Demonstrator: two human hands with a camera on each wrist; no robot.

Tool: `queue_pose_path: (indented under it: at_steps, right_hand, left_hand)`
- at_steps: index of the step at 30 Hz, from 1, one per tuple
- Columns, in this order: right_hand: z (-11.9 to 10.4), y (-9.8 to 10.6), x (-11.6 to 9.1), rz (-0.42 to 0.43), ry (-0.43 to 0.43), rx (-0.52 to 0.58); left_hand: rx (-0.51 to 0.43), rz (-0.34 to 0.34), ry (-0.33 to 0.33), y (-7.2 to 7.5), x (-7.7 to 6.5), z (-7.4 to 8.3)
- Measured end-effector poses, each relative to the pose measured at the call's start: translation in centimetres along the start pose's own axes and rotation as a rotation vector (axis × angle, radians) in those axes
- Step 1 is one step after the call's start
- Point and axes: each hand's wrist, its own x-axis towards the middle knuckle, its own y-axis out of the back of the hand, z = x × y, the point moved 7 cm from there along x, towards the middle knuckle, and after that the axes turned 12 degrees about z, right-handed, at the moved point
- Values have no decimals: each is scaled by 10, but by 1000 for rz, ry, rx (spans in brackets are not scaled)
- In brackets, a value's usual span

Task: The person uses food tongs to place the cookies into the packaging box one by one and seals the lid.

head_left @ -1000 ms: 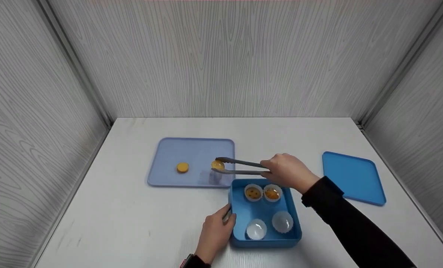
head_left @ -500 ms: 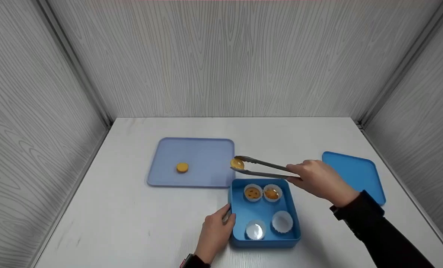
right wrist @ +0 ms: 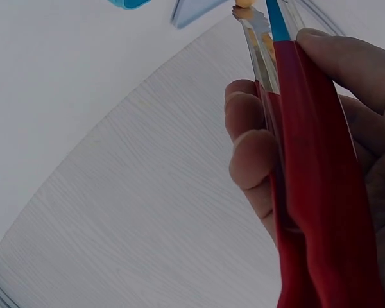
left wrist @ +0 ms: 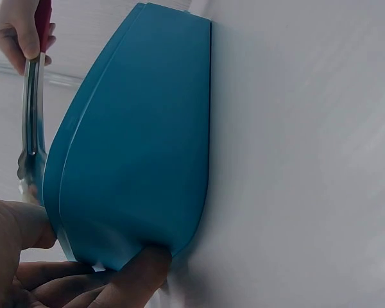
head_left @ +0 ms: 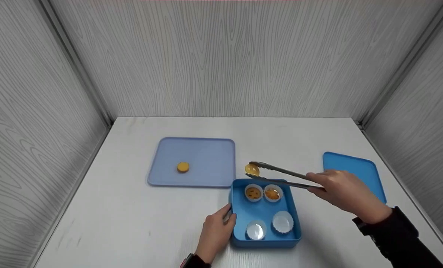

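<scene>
My right hand [head_left: 342,190] grips the red handles of metal tongs [right wrist: 327,173]. Between the tong tips a round yellow cookie-like disc [head_left: 252,169] is pinched, just above the far left rim of a blue box [head_left: 257,243]. Inside the box, two white paper cups hold treats: a brown-spotted one [head_left: 253,193] and an orange one [head_left: 272,193]. Nearer me are two cups with nothing in them, a left cup [head_left: 256,230] and a right cup [head_left: 282,222]. My left hand [head_left: 214,230] holds the box's left side, its thumb and fingers against the wall and rim.
A pale violet tray [head_left: 199,149] lies behind and left of the box, bearing one yellow disc [head_left: 183,167]. To the right, a flat blue lid or tray [head_left: 351,175] is partly covered by the right hand. Grey wood-grain panels [head_left: 221,59] wall the table.
The right hand has drawn the tongs and the pinched yellow disc rightward, from over the violet tray to the box's far rim. The left hand has stayed on the box.
</scene>
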Motion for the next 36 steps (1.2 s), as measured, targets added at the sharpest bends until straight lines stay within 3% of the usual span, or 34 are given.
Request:
queue_pose_path:
  at_steps: [13, 22, 36]
  right_hand:
    - [11, 24, -34, -51, -22, -27]
    - [17, 32, -54, -172, -42, -46]
    - [13, 27, -69, -370, -52, 86]
  left_hand:
    - [-13, 8, -18, 0, -1, 1]
    - [-8, 1, -6, 1, 0, 0]
    - [-23, -8, 8, 0, 1, -1]
